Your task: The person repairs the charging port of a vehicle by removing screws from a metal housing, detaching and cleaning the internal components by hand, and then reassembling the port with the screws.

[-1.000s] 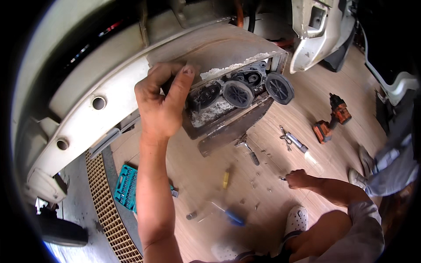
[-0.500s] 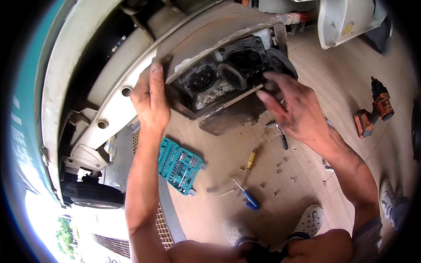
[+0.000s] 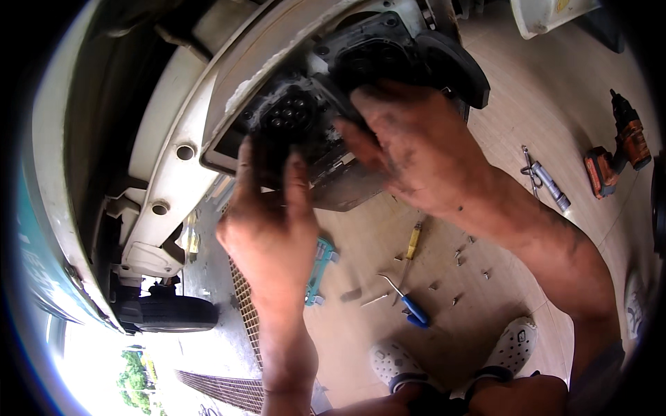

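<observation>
A metal housing (image 3: 239, 97) under the vehicle holds two black multi-pin sockets. My left hand (image 3: 270, 222) is at the left socket (image 3: 286, 114), thumb and fingers spread apart just below it. A round black hinged cover (image 3: 333, 96) stands raised between the two sockets. My right hand (image 3: 423, 149) has its fingers on both sides of that cover; some of its fingertips are hidden. Another black cover (image 3: 454, 66) hangs beside the right socket (image 3: 371, 59). A dark metal flap (image 3: 347, 188) hangs below the housing.
On the tiled floor lie a yellow-handled tool (image 3: 414, 239), a blue-handled hooked pick (image 3: 414, 308) and several screws (image 3: 458, 260). A teal socket set case (image 3: 320, 270) is half hidden behind my left arm. To the right are a cordless drill (image 3: 617, 149) and a silver cylindrical tool (image 3: 551, 186).
My view has come closer to the housing. My left hand has left the housing's outer edge for the left socket, and my right hand has moved in to the raised cover.
</observation>
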Demonstrator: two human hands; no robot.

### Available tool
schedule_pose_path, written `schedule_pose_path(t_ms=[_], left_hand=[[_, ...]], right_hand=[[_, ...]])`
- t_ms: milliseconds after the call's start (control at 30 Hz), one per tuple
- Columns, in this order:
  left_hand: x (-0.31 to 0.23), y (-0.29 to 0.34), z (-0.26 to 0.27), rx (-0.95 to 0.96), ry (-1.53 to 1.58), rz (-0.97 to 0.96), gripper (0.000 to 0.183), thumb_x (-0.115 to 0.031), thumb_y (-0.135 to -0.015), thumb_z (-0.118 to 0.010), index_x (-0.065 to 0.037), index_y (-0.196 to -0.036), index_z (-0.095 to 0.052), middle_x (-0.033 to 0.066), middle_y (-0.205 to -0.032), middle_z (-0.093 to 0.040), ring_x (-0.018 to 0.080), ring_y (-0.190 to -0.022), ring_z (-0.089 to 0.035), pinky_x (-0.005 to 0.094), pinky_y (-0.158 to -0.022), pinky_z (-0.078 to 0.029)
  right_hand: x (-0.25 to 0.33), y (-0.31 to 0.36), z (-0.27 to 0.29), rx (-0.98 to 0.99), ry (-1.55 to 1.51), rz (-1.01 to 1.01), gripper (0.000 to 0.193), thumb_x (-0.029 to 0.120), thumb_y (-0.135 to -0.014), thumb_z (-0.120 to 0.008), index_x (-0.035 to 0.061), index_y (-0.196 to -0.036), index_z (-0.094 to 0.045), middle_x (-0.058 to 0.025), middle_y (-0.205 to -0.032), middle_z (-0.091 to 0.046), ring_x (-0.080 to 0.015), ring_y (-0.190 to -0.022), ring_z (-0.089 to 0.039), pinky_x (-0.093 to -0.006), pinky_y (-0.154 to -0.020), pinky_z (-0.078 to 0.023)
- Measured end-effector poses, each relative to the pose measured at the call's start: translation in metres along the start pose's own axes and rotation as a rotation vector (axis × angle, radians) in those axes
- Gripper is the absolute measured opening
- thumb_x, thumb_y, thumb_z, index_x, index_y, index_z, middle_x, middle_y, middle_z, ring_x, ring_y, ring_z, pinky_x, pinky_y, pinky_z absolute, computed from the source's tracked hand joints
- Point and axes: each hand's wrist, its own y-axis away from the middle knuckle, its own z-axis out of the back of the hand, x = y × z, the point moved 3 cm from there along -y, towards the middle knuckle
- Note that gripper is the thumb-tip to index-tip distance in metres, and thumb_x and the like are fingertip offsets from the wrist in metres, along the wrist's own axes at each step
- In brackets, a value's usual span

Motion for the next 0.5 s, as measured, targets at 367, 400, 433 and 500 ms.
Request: schedule_pose_path(t_ms=[367,400,433,500], left_hand=[[-0.002,0.008,-0.007,0.029,-0.176,-0.033,0.032,-0.023,-0.091,-0.072,0.003,-0.11,-0.073,0.0188,-0.091,-0.075,0.0294,-0.076,-0.075,0.0358,-0.066,-0.059],[-0.001,0.012,-0.009,0.007,-0.188,-0.11,0.035,-0.023,-0.09,-0.073,0.003,-0.113,-0.072,0.0192,-0.091,-0.075,0.0291,-0.076,-0.075,0.0355,-0.066,-0.059],[0.0,0.013,-0.009,0.011,-0.18,-0.123,0.04,-0.024,-0.09,-0.073,0.004,-0.118,-0.069,0.0179,-0.088,-0.075,0.0285,-0.072,-0.075,0.0353,-0.062,-0.059],[0.0,0.015,-0.01,0.02,-0.172,-0.136,0.046,-0.025,-0.089,-0.074,0.005,-0.123,-0.067,0.0165,-0.085,-0.075,0.0278,-0.068,-0.075,0.0351,-0.058,-0.058]], right_hand=[[0.022,0.009,-0.012,0.09,0.309,-0.05,0.024,0.016,-0.08,-0.067,-0.0058,-0.091,-0.066,-0.0157,-0.085,-0.064,-0.0208,-0.06,-0.068,-0.0312,-0.046,-0.056],[0.021,0.011,-0.015,0.11,0.276,-0.053,0.024,0.015,-0.079,-0.067,-0.0055,-0.091,-0.066,-0.0154,-0.084,-0.063,-0.0197,-0.059,-0.068,-0.0309,-0.045,-0.056],[0.02,0.012,-0.016,0.109,0.273,-0.052,0.024,0.015,-0.079,-0.067,-0.0055,-0.091,-0.066,-0.0154,-0.084,-0.063,-0.0197,-0.059,-0.068,-0.0309,-0.045,-0.056],[0.021,0.013,-0.018,0.023,0.304,-0.038,0.021,0.015,-0.077,-0.068,-0.0041,-0.086,-0.065,-0.0132,-0.081,-0.061,-0.019,-0.059,-0.068,-0.0302,-0.043,-0.055]])
